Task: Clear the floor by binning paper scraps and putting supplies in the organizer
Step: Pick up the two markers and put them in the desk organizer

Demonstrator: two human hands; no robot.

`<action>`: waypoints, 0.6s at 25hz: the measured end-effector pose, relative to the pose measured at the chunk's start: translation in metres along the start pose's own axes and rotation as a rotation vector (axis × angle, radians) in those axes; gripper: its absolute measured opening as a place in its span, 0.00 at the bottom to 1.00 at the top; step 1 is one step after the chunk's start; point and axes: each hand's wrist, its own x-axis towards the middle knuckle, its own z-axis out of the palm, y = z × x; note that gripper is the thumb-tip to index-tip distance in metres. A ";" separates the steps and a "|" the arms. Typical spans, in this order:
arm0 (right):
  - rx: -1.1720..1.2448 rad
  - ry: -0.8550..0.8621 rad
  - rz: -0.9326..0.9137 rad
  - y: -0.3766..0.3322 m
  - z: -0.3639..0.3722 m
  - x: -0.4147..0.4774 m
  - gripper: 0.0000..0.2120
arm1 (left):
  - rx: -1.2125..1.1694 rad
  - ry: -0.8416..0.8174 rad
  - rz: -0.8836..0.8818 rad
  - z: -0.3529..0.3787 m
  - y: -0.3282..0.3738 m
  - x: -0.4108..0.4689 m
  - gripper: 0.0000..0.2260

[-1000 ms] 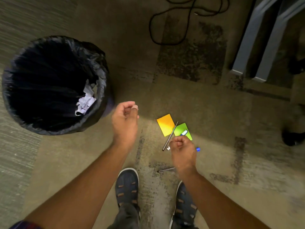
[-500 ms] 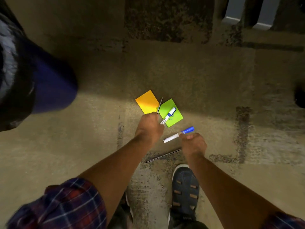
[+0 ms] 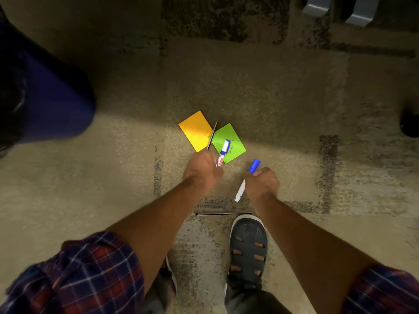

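Head view: both arms reach down to the carpet, hands side by side.
Left hand: curled shut around a white marker with blue band and a thin dark pencil; both stick out on the far side of the fist.
Right hand: fist closed on a white marker with blue cap, cap pointing far, white end poking out on the near side.
Green sticky note: flat on the carpet, just beyond the left hand, under the held marker's tip.
Orange sticky note: flat, just left of the green one; the pencil crosses the gap between them.
Dark thin stick: lying crosswise on the carpet, near side of both hands, just beyond the shoe.
Bin: blue with a black liner, at the left edge, well apart from the notes.
Sleeves: plaid, pushed up both forearms.
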 end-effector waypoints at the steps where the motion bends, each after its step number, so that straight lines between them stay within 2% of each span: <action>1: 0.029 0.003 -0.009 -0.006 -0.007 -0.008 0.07 | -0.054 0.006 -0.046 -0.008 0.000 -0.010 0.05; 3: 0.055 0.011 -0.040 -0.021 -0.021 -0.024 0.11 | -0.132 -0.004 -0.078 -0.022 0.000 -0.028 0.08; 5: 0.086 0.003 -0.070 -0.038 -0.035 -0.041 0.09 | -0.197 0.006 -0.092 -0.039 0.006 -0.047 0.11; 10: 0.191 -0.037 -0.164 -0.078 -0.078 -0.092 0.09 | -0.353 0.105 -0.164 -0.096 0.036 -0.093 0.06; 15: 0.241 -0.074 -0.248 -0.116 -0.140 -0.154 0.12 | -0.478 0.115 -0.158 -0.165 0.084 -0.158 0.03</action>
